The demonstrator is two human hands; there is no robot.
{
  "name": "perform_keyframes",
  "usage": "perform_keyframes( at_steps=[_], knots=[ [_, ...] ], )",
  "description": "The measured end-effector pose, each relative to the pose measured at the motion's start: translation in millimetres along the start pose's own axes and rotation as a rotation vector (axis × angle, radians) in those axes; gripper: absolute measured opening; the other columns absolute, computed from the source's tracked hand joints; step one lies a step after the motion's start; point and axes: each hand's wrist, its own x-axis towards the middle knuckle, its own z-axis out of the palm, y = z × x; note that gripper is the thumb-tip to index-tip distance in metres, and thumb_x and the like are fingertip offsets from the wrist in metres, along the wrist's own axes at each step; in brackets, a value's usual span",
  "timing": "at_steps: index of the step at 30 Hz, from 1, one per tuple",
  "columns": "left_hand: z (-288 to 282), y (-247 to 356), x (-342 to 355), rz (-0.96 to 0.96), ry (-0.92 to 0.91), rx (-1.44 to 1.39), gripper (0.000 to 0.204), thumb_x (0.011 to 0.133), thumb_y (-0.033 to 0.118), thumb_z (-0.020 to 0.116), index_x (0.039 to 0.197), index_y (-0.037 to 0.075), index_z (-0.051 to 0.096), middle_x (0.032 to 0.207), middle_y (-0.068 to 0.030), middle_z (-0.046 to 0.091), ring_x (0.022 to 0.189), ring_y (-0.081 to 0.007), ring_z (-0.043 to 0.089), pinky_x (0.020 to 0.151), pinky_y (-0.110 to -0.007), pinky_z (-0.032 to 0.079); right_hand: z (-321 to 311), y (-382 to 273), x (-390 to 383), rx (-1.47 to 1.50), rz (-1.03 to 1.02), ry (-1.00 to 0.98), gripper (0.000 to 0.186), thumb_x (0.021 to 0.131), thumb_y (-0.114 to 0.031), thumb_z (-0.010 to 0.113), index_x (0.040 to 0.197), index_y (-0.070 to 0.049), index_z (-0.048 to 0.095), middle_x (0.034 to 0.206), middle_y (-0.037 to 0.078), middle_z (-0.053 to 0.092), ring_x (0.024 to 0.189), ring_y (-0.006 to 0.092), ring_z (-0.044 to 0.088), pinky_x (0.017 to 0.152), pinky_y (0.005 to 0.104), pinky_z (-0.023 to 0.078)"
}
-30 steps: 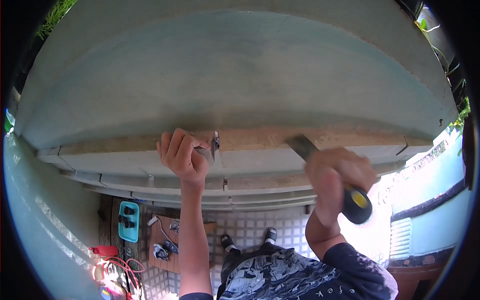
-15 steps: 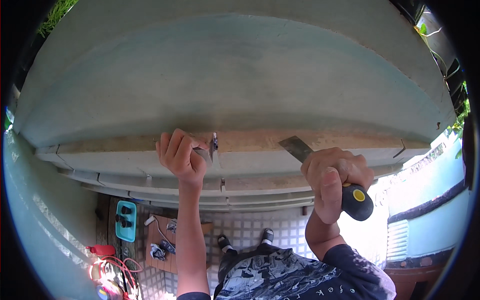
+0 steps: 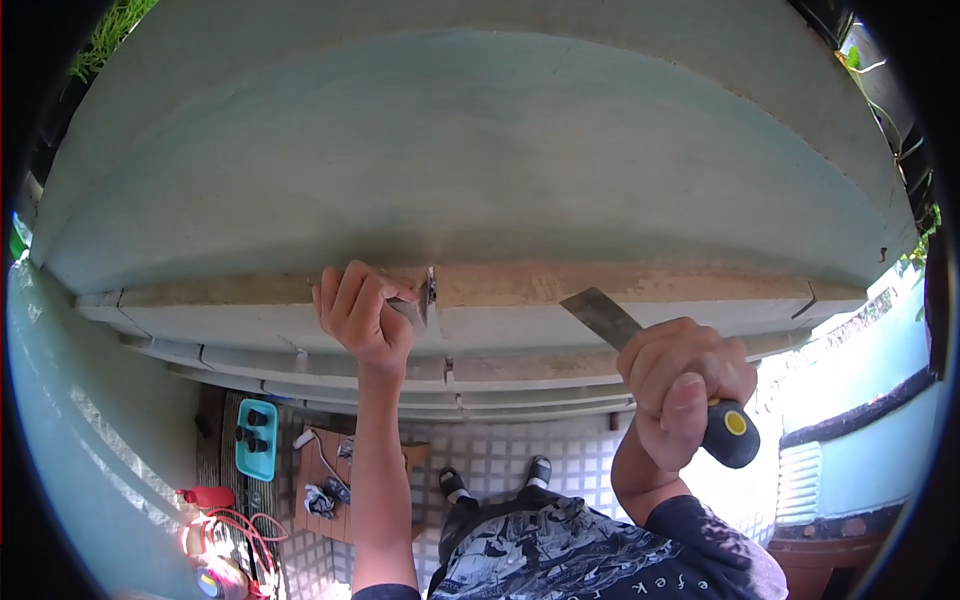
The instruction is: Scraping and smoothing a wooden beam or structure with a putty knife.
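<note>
My left hand [image 3: 365, 320] is closed on the near pale ledge's top edge, around a small grey piece [image 3: 418, 312], apparently metal, beside a dark notch [image 3: 431, 284]; what exactly it grips is partly hidden. My right hand [image 3: 680, 390] grips the black and yellow handle [image 3: 733, 440] of a scraper, whose flat metal blade [image 3: 598, 315] points up and left, over the front edge of the ledge [image 3: 520, 285]. Behind the ledge is a broad, smooth, pale grey-blue surface [image 3: 480, 140]. More pale slats [image 3: 540, 365] run below.
Down at the left are a blue tray [image 3: 262, 460] with several dark cups, a wooden board [image 3: 315, 465] with crumpled items, a red container [image 3: 210, 497] and red hose [image 3: 255, 530]. A tiled floor [image 3: 580, 450] lies below; pale walls [image 3: 100, 380] flank both sides.
My right hand and the scraper have moved a little down and to the right, the blade lower against the ledge. My left hand stays at the notch.
</note>
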Motion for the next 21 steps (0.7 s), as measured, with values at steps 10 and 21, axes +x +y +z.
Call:
perform_keyframes(
  at_steps=[10, 21],
  knots=[
    [-3, 0, 0, -0.01, -0.012, 0.012, 0.02, 0.053, 0.0, 0.044, 0.056, 0.019, 0.052, 0.063, 0.0005, 0.044, 0.061, -0.0232, 0.038, 0.059, -0.036, 0.023, 8, -8, 10, -0.582, -0.104, 0.025, 0.034, 0.088, -0.006, 0.056, 0.06, -0.006, 0.037, 0.05, 0.004, 0.047, 0.044, 0.0196, 0.049, 0.047, 0.0338, 0.045],
    [-3, 6, 0, -0.004, -0.012, -0.017, 0.02, 0.054, -0.001, 0.046, 0.056, 0.019, 0.053, 0.063, -0.0001, 0.045, 0.062, -0.0243, 0.04, 0.059, -0.036, 0.025, 4, 12, 1, -0.144, -0.101, -0.003, 0.036, 0.093, -0.02, 0.055, 0.062, -0.01, 0.041, 0.051, 0.004, 0.048, 0.044, 0.0168, 0.048, 0.043, 0.0296, 0.042]
  ],
)
